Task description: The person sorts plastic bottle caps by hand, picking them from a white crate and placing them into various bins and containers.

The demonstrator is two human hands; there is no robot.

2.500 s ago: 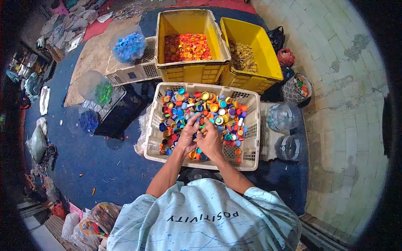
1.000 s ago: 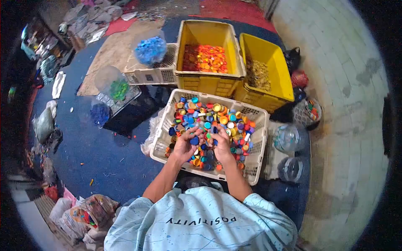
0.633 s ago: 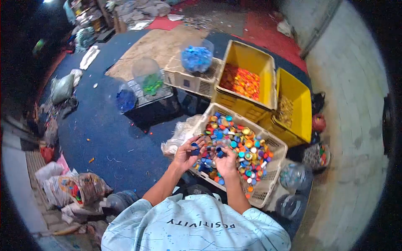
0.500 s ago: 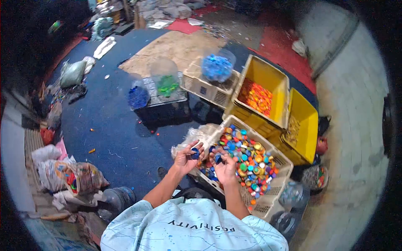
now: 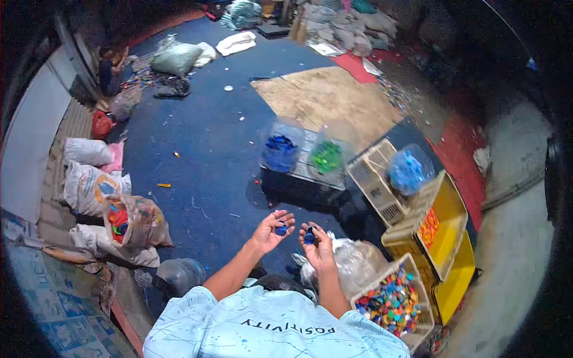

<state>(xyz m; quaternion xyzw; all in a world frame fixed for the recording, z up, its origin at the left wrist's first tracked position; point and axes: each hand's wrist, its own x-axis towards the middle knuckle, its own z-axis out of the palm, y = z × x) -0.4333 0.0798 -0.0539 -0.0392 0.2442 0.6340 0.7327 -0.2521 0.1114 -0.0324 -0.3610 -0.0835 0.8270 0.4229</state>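
— While the pale blue shirt (image 5: 268, 325) is seen nearest, how are the hands held?

— Both are raised to the left of the mixed-cap crate (image 5: 421, 332), apart from its rim. The left hand (image 5: 270, 234) is half open, its fingers loosely spread, and a dark blue bottle cap (image 5: 280, 228) is held against them.

— And the right hand?

— The right hand (image 5: 320, 248), nearer to the mixed-cap crate, is loosely curled, and a navy bottle cap (image 5: 310, 237) is held between thumb and fingers. Whether more than one is held in either hand cannot be told.

— What is found around the crate?

— By many-coloured caps (image 5: 388, 301) it is filled. Just beside it, on the left, a clear plastic bundle (image 5: 361, 264) is laid; far to its left, a large water jug (image 5: 179, 274) is seen.

— And behind it?

— Beyond its right rim, a yellow bin (image 5: 464, 277) is placed, and next to that a second yellow bin (image 5: 446, 230), where orange caps (image 5: 428, 228) are held. Farther beyond the crate, an upturned perforated crate (image 5: 375, 190) is topped by a tub of light blue caps (image 5: 410, 171). To the left of that, tubs of green caps (image 5: 327, 158) and dark blue caps (image 5: 280, 154) are stood on a black box (image 5: 304, 190).

— And farthest from the mixed-cap crate?

— A brown sheet (image 5: 328, 98) is spread over the floor, and behind it sacks (image 5: 352, 30) are piled.
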